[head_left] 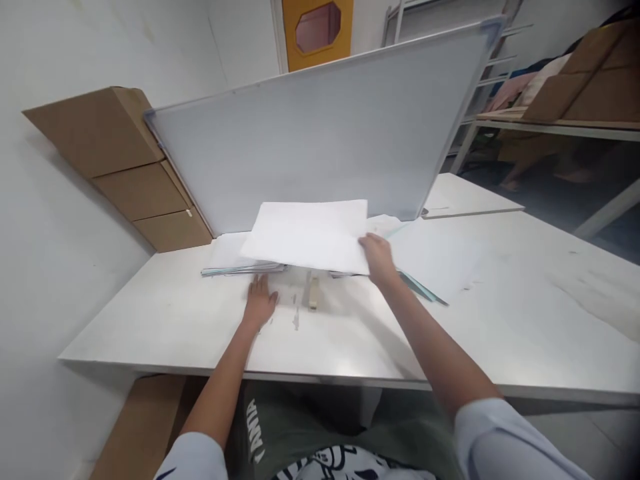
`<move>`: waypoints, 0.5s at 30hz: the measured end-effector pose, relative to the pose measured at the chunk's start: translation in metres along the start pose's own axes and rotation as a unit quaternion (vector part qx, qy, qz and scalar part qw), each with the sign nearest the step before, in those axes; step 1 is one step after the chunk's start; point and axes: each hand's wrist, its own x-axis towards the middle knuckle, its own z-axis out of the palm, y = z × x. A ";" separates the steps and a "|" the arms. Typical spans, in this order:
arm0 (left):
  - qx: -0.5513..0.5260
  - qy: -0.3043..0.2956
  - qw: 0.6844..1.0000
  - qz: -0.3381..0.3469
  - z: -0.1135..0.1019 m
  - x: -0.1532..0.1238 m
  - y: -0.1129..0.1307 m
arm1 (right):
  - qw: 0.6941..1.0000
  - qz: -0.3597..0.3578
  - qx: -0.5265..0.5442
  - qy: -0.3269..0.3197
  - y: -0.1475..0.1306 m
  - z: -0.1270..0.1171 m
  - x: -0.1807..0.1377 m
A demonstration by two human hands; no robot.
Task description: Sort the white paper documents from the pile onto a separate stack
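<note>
My right hand (379, 259) pinches the right edge of a white sheet of paper (313, 233), which is raised over the table and slants toward the left. Flat on the tabletop rests my left hand (260, 305), fingers apart and holding nothing. Its fingertips are at the front edge of a paper stack (230, 253) with greenish sheets at the bottom. A small cream-coloured oblong object (314, 293), its kind unclear, lies between my hands. More papers (425, 263) with a greenish edge spread behind my right wrist, partly hidden by the raised sheet.
A whiteboard (315, 127) leans upright along the back of the white table (165, 320). Stacked cardboard boxes (140, 187) stand at the back left against the wall. Beyond the right side is another table (555, 125) with boxes on it. The front table edge runs close to my body.
</note>
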 end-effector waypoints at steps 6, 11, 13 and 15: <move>0.019 -0.035 0.999 -0.007 0.003 0.001 -0.008 | 0.994 -0.006 -0.087 -0.069 0.044 0.147 0.042; 0.017 -0.042 0.999 -0.012 0.003 0.000 -0.011 | 0.983 -0.046 -0.164 -0.068 0.066 0.198 0.038; 0.012 -0.053 0.999 -0.008 0.000 0.002 -0.012 | 0.979 -0.065 -0.183 -0.056 0.067 0.192 0.034; 0.011 -0.059 0.998 -0.006 -0.003 0.006 -0.012 | 0.976 -0.088 -0.193 -0.056 0.063 0.171 0.033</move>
